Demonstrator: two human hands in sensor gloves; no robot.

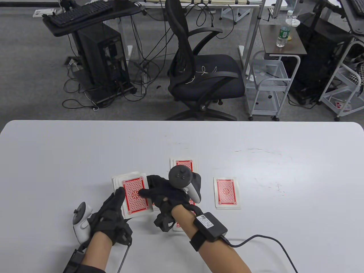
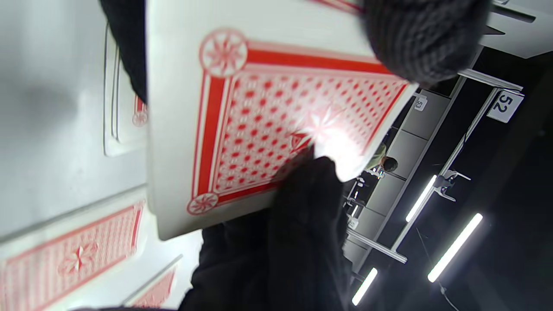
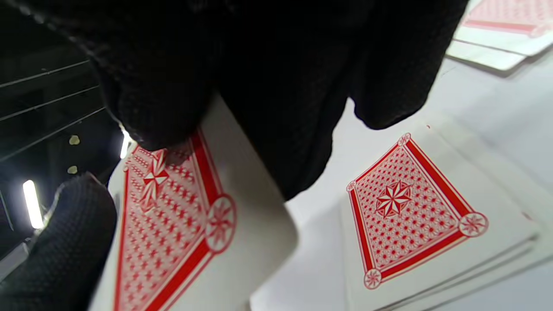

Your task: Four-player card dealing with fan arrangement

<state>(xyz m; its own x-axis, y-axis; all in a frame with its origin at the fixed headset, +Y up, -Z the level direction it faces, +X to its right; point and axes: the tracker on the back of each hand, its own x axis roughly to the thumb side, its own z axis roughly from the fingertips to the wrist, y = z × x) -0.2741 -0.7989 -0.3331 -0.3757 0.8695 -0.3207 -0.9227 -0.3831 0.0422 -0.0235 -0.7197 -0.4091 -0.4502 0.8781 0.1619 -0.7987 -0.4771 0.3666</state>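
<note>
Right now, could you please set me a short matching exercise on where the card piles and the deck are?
Things:
1. deck
2. right-hand card pile
3. far card pile
4. right hand

States:
A. lies alone on the table, untouched
B. partly hidden behind the right hand's tracker
C. held in the left hand
D. fingertips on the deck's top card

Pairs: 1-C, 2-A, 3-B, 4-D

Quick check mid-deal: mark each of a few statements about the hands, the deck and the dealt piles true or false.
1. The left hand holds the deck. True.
2. The cards show their faces. False: red patterned backs are up.
3. The right hand rests idle on the table. False: its fingers are on the deck's top card.
4. A dealt pile lies right of both hands. True.
5. The far pile lies beyond the right hand. True.
</note>
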